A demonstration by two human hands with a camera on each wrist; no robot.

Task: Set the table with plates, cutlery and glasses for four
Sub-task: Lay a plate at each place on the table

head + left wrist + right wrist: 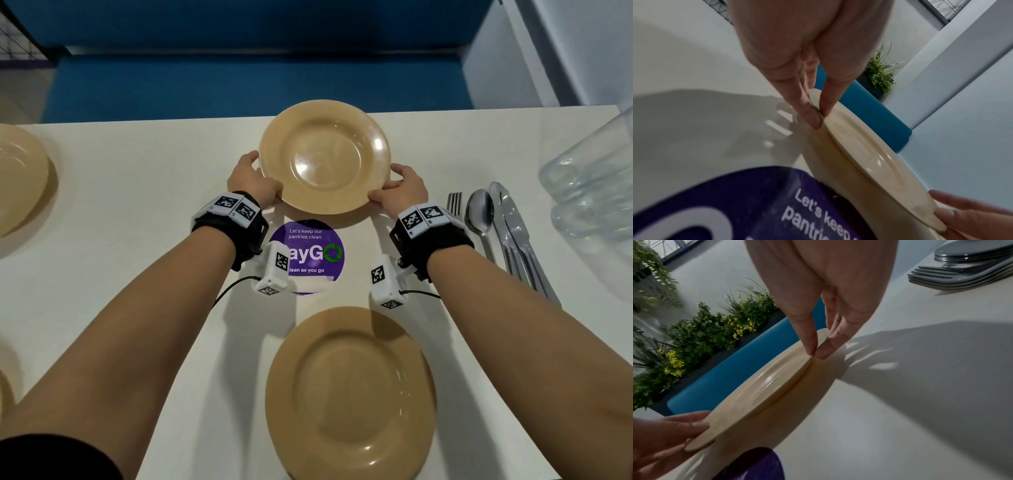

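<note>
Gripping opposite edges of a round tan plastic plate (324, 157), the left hand (251, 180) and right hand (400, 190) each pinch its rim, thumb on top and fingers beneath. It sits at the far side of the white table (137, 192), beyond a round purple sticker (310, 246). A second tan plate (349, 394) lies nearer. Steel cutlery (493, 222) and clear glasses (592, 185) lie to the right.
</note>
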